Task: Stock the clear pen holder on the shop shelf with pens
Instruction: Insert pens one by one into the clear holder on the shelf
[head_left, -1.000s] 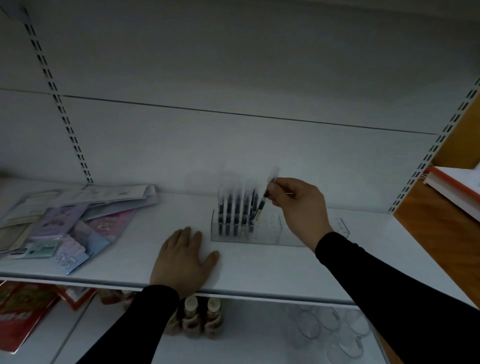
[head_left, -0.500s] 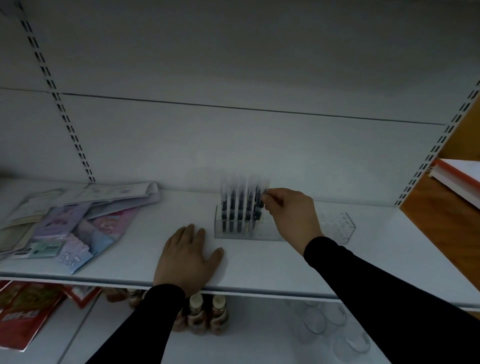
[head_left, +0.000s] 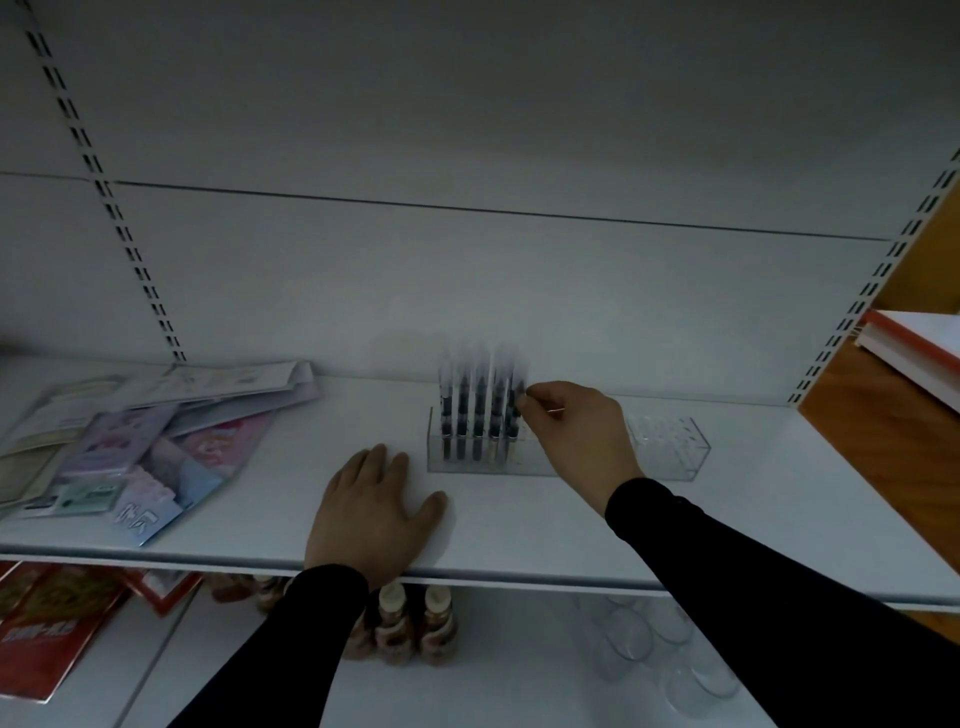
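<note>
shelf (head_left: 519, 530): holder (head_left: 670, 447) at rear centre, L end filled w/ upright pens (head_left: 475, 415), R end bare | chg: R hand (head_left: 576, 431) lowered its pen, tilted 1 s ago, now upright in slot, fingertips pinching it (not released) | L hand (head_left: 371, 514) flat on shelf, unmoved, holds nothing | more slots to fill

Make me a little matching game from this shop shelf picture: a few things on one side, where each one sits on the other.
Things:
1. left hand
2. right hand
3. paper packets
4. small bottles

Places:
A. piled at the left of the shelf
B. on the lower shelf
C. flat on the shelf's front edge
D. pinching a pen in the clear holder

Pairs: 1-C, 2-D, 3-A, 4-B
</note>
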